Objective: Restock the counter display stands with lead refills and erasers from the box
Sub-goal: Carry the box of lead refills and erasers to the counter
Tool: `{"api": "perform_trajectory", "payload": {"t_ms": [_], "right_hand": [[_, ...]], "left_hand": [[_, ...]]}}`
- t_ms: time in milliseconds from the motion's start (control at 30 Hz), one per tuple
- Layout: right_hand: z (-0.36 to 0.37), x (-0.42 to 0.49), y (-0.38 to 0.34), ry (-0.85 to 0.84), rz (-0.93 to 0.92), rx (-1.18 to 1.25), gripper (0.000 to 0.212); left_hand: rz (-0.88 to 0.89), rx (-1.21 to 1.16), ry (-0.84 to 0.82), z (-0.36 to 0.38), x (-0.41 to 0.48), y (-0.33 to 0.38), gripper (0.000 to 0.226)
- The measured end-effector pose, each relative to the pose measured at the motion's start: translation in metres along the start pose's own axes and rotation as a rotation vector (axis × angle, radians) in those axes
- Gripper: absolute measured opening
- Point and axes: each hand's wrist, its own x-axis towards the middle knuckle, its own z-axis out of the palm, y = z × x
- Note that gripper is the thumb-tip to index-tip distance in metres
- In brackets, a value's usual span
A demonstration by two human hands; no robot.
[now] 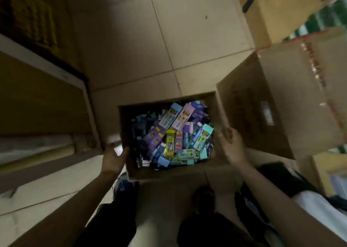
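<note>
An open cardboard box (110, 115) sits low in front of me above the tiled floor. It is filled with several colourful packs of lead refills and erasers (170, 132), among them a yellow pack (170, 143) and a pink one (185, 118). My left hand (114, 157) grips the box's left wall near its front corner. My right hand (231, 145) holds the box's right side by the raised flap (262, 115), fingers curled over the edge. The image is blurred.
Beige floor tiles (150, 40) stretch beyond the box. A counter or shelf unit (43, 96) runs along the left. More cardboard boxes (281, 17) stack at the right. My dark-trousered legs and a shoe (203, 196) are below the box.
</note>
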Motion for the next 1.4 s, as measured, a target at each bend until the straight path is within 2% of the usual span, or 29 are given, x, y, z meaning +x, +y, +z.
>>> {"api": "perform_trajectory", "payload": {"t_ms": [167,300,400,633,833,1067,1200,1400], "right_hand": [[0.026,0.051,0.041,0.046,0.062,-0.101,0.058],[0.037,0.074,0.056,0.044,0.063,-0.137,0.055],[0.04,0.085,0.057,0.048,0.085,-0.156,0.051],[0.028,0.067,0.05,0.093,0.069,-0.188,0.038],[-0.034,-0.02,-0.002,0.062,0.036,-0.181,0.028],[-0.142,-0.153,-0.116,0.111,-0.096,-0.169,0.026],[-0.197,-0.214,-0.172,0.188,-0.139,-0.147,0.026],[-0.271,-0.276,-0.25,0.187,-0.263,-0.125,0.021]], "left_hand": [[-0.082,-0.235,0.065,0.047,0.042,-0.03,0.042],[-0.09,-0.227,0.186,0.062,0.052,-0.046,0.036],[-0.122,-0.228,0.18,0.067,0.059,-0.045,0.037],[-0.161,-0.069,0.182,0.046,0.042,-0.029,0.042],[-0.153,0.006,0.192,-0.027,-0.036,0.02,0.044],[-0.065,0.019,0.166,-0.144,-0.171,0.113,0.045],[0.007,-0.024,0.165,-0.206,-0.247,0.171,0.042],[0.124,-0.09,0.179,-0.286,-0.326,0.252,0.036]]}}
